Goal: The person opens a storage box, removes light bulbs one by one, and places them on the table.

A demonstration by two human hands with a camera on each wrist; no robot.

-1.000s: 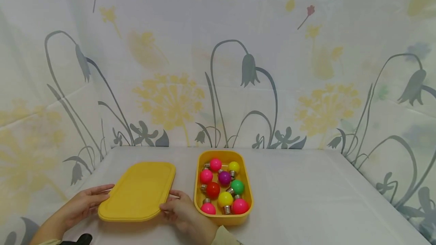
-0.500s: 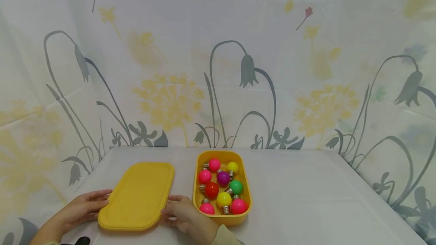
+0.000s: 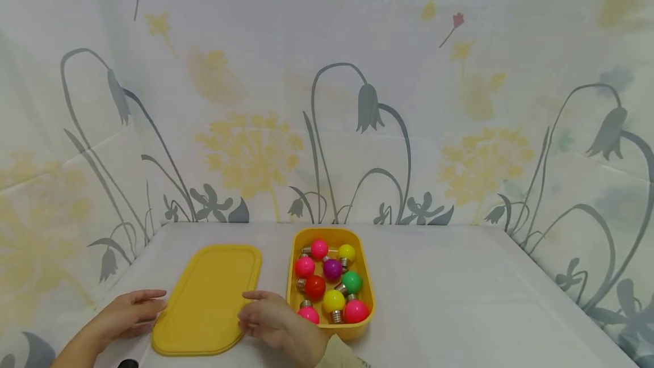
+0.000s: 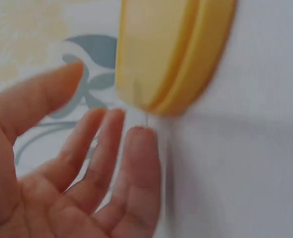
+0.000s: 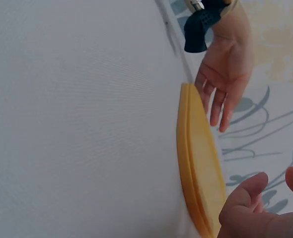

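Observation:
A flat yellow lid point(image 3: 206, 300) with rounded corners lies on the white table. My left hand point(image 3: 125, 320) is by its left edge, fingers extended; in the left wrist view the fingertips point(image 4: 141, 139) stand apart from the lid point(image 4: 156, 54). By the lid's right edge is my right hand point(image 3: 278, 322), fingers loosely bent and holding nothing. Its thumb and finger show spread in the right wrist view, over the near end of the lid point(image 5: 201, 153). To the right stands an uncovered yellow box point(image 3: 347, 332) with several round coloured bulbs inside, among them purple point(image 3: 332, 270), red point(image 3: 315, 287) and green point(image 3: 351, 282).
The white table point(image 3: 449, 294) extends right of the box. A floral-print cloth point(image 3: 327, 101) hangs behind and along both sides. A small black object point(image 3: 128, 363) shows at the bottom edge, near my left wrist.
The lid has come down from both hands' grip onto the table, its near edge shifting toward me. Both hands have let go and drawn slightly off its sides. The box and bulbs stayed put.

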